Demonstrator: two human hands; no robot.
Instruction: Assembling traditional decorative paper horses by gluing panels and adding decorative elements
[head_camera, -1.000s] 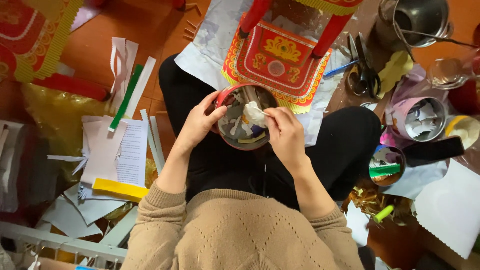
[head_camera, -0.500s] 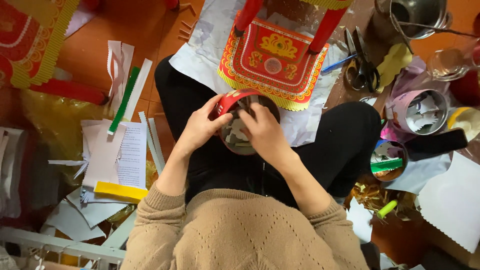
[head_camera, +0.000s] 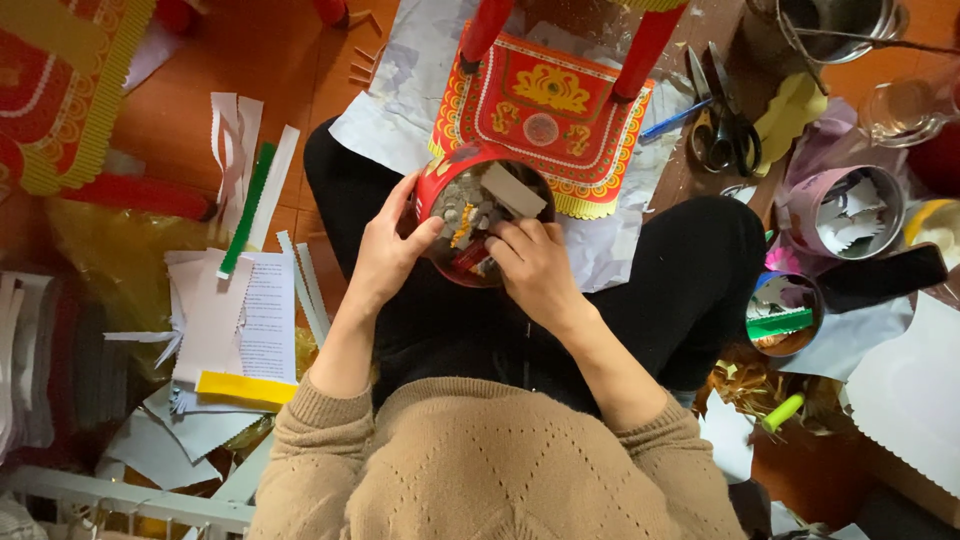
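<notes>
I am holding a red tin (head_camera: 432, 190) of paper scraps with my left hand (head_camera: 388, 255), while my right hand (head_camera: 532, 270) is digging into it. Scissors (head_camera: 715, 125) are lying well beyond my right hand, and paper strips (head_camera: 240, 180) are lying left of my left hand.

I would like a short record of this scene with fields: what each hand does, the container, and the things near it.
left hand: the left hand grips the side of the red tin, thumb at the rim
right hand: the right hand has its fingers inside the tin's opening, among small paper pieces
tin position: held over the lap, opening facing up
in front: a red and gold paper ornament on white paper
right side: scissors and a pink tin with paper cut-outs
left side: paper strips on the floor
</notes>
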